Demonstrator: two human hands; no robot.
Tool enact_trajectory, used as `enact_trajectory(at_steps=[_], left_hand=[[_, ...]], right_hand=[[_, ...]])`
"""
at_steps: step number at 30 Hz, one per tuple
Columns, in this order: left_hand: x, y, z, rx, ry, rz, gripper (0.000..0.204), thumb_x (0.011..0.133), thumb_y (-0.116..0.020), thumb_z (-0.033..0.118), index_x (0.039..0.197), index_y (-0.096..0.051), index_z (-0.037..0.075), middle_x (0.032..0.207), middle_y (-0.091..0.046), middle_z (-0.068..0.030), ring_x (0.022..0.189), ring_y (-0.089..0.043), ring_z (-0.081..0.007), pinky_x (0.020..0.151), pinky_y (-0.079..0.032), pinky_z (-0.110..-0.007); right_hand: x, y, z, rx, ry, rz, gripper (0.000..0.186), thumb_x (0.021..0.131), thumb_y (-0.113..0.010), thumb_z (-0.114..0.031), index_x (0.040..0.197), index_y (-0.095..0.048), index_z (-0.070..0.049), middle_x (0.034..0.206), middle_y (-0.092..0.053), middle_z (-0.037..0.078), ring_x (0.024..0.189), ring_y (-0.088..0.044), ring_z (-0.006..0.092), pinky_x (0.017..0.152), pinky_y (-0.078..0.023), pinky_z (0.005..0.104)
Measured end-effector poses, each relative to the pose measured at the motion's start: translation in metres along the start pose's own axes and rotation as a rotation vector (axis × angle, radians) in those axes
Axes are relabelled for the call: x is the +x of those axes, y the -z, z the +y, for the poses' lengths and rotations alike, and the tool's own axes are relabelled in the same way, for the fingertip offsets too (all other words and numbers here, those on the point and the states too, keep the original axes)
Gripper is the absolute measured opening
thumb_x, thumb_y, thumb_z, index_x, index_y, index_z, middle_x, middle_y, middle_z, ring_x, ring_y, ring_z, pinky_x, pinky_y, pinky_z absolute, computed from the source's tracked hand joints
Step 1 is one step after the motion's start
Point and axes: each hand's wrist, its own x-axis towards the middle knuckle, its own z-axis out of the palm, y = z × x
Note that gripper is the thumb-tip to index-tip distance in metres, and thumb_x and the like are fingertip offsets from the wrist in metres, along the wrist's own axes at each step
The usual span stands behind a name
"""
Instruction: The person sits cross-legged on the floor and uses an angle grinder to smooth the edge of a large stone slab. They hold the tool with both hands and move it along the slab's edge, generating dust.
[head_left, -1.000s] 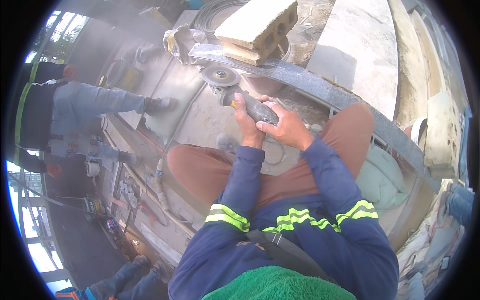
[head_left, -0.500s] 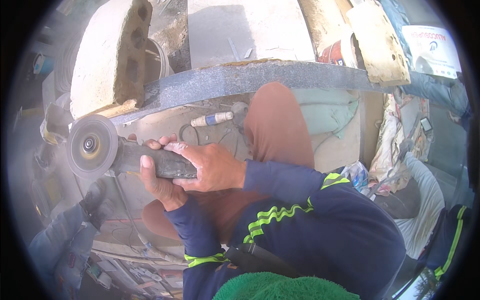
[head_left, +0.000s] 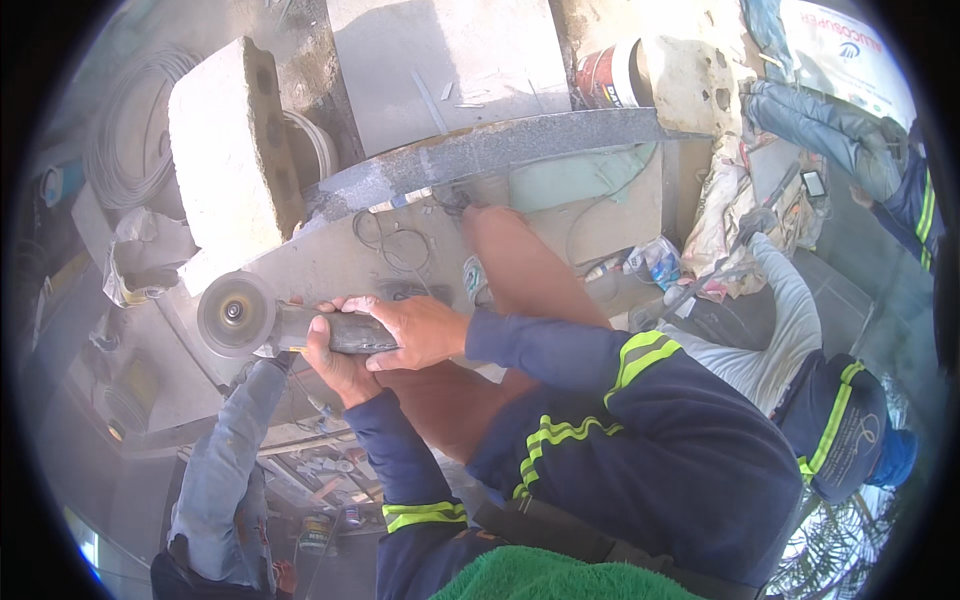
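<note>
A black angle grinder (head_left: 352,334) with a round disc (head_left: 236,314) lies across both my hands, its disc end pointing left. My left hand (head_left: 338,362) cups the tool's body from below, thumb up along its side. My right hand (head_left: 428,332) wraps round the rear end, whitish dust on its fingers. The disc looks sharp-edged, without motion smear. Beyond the hands runs a long grey speckled stone strip (head_left: 480,152), standing on edge. A pale hollow block (head_left: 222,150) rests at its left end, and another pale block (head_left: 682,70) at its right end.
A pale slab (head_left: 450,55) with thin offcuts lies behind the strip. A red-and-white bucket (head_left: 605,78) stands near the right block. Coiled cable (head_left: 125,140) lies at far left. Co-workers are close by: one lower left (head_left: 225,480), others at right (head_left: 825,130).
The view has shifted, so the strip and blocks sit higher and more co-workers show. Both hands keep the same grip on the grinder, whose disc now appears farther from the left block.
</note>
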Motion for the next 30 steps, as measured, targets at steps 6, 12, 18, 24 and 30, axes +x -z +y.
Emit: enact_trajectory(at_steps=[6, 12, 18, 24, 30], left_hand=[[-0.040, -0.014, 0.071, 0.198, -0.027, -0.038, 0.088, 0.087, -0.082, 0.018, 0.161, -0.039, 0.000, 0.104, -0.068, -0.0116, 0.095, -0.073, -0.0272, 0.090, -0.063, -0.047], [-0.047, -0.003, 0.088, 0.307, 0.017, -0.190, 0.083, 0.090, -0.078, 0.014, 0.163, -0.041, 0.001, 0.105, -0.067, -0.0126, 0.092, -0.072, -0.0267, 0.086, -0.063, -0.047], [-0.067, -0.022, 0.076, 0.273, 0.038, -0.251, 0.080, 0.091, -0.075, 0.014, 0.163, -0.043, 0.000, 0.104, -0.067, -0.0124, 0.092, -0.071, -0.0251, 0.085, -0.062, -0.045], [-0.098, -0.033, 0.070, 0.258, 0.047, -0.283, 0.082, 0.087, -0.078, 0.017, 0.159, -0.044, -0.004, 0.101, -0.068, -0.0126, 0.085, -0.074, -0.0270, 0.080, -0.062, -0.045], [-0.140, -0.072, 0.064, 0.275, 0.124, -0.341, 0.046, 0.088, -0.078, 0.013, 0.129, -0.065, -0.003, 0.094, -0.073, -0.0097, 0.078, -0.076, -0.0225, 0.073, -0.063, -0.039]], right_hand=[[-0.075, 0.048, -0.032, 0.090, -0.155, 0.120, 0.103, 0.090, -0.093, -0.042, 0.171, -0.036, -0.016, 0.151, -0.064, 0.025, 0.124, -0.072, 0.0383, 0.101, -0.059, 0.0523], [-0.220, 0.099, 0.027, -0.024, -0.674, 0.800, 0.082, 0.098, -0.085, -0.038, 0.165, -0.047, -0.010, 0.125, -0.076, 0.019, 0.100, -0.075, 0.0297, 0.090, -0.061, 0.0440], [-0.407, 0.038, 0.084, -0.127, -1.024, 0.735, 0.070, 0.098, -0.081, -0.046, 0.148, -0.065, 0.000, 0.122, -0.081, 0.024, 0.115, -0.078, 0.0383, 0.101, -0.059, 0.0477], [-0.446, 0.035, 0.085, -0.106, -1.076, 0.652, 0.062, 0.099, -0.079, -0.045, 0.143, -0.070, -0.001, 0.129, -0.081, 0.024, 0.120, -0.078, 0.0383, 0.104, -0.059, 0.0471], [-0.465, 0.071, 0.144, -0.070, -0.773, 0.848, 0.048, 0.094, -0.083, -0.025, 0.131, -0.073, 0.003, 0.118, -0.081, 0.022, 0.107, -0.078, 0.0304, 0.094, -0.062, 0.0429]])
